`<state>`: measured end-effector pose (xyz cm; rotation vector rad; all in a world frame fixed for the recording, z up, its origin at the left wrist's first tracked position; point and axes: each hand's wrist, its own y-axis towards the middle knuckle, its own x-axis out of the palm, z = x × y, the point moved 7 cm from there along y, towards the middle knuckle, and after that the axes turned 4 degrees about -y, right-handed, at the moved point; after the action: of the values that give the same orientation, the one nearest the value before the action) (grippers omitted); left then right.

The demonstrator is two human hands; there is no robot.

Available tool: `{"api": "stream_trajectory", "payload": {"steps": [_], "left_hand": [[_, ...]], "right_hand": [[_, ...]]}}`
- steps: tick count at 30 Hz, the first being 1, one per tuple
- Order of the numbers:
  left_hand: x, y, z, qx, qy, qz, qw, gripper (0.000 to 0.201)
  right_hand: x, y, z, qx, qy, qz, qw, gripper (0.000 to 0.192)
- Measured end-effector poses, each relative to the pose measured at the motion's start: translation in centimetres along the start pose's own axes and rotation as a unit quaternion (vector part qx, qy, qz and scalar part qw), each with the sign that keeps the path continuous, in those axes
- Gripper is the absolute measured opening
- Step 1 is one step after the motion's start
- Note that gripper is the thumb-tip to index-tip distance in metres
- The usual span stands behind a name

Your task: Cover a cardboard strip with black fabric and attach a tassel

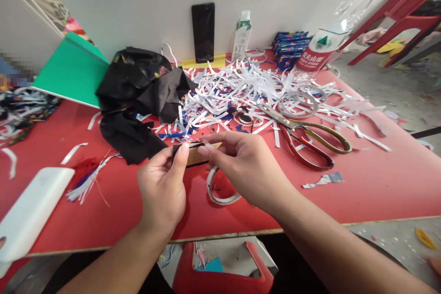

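Between my two hands is a small flat tan piece with black edging [197, 156]. My left hand [163, 188] pinches its left end, thumb on top. At the right end, the thumb and fingers of my right hand [250, 165] close on the piece, covering that end. A thin whitish strip shows along its top edge by my fingertips. Under my right hand a roll of tape [223, 200] lies partly hidden on the red tabletop [372, 183]. Black shiny fabric [138, 87] is bunched just beyond my left hand. Scissors [303, 140] with red and olive handles lie to the right.
White paper strips [237, 82] are heaped across the middle. Behind them stand a phone [203, 32], a small carton bottle [242, 36], blue packets [290, 48] and a large water bottle [317, 53]. At left are a green board [70, 71], a white slab [36, 213] and red-white tassels [86, 179].
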<state>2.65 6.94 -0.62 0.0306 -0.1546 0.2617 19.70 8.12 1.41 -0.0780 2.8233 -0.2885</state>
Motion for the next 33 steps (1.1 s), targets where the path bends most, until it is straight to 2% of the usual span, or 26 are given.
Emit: {"api": "stream_trajectory", "payload": {"steps": [5, 12, 21, 26, 30, 33], "left_hand": [[-0.3, 0.5, 0.1, 0.005, -0.017, 0.007, 1.000, 0.022], [-0.3, 0.8, 0.5, -0.014, -0.045, 0.006, 0.999, 0.017], [-0.5, 0.7, 1.0, 0.018, -0.042, 0.002, 0.999, 0.012], [-0.7, 0.4, 1.4, 0.044, -0.009, 0.001, 0.999, 0.013], [-0.5, 0.3, 1.7, 0.045, 0.001, -0.011, 0.999, 0.013], [-0.5, 0.4, 1.7, 0.043, 0.005, -0.007, 0.999, 0.014]], "right_hand": [[-0.8, 0.1, -0.1, -0.008, 0.011, 0.021, 1.000, 0.029], [-2.4, 0.8, 0.4, -0.008, -0.038, 0.063, 0.997, 0.025], [-2.4, 0.9, 0.9, 0.006, -0.054, 0.079, 0.995, 0.036], [-2.3, 0.9, 0.7, -0.015, -0.060, 0.078, 0.995, 0.033], [-2.1, 0.8, 0.4, -0.032, -0.071, 0.066, 0.995, 0.022], [-2.1, 0.7, 0.3, -0.044, -0.077, 0.070, 0.994, 0.023]]}}
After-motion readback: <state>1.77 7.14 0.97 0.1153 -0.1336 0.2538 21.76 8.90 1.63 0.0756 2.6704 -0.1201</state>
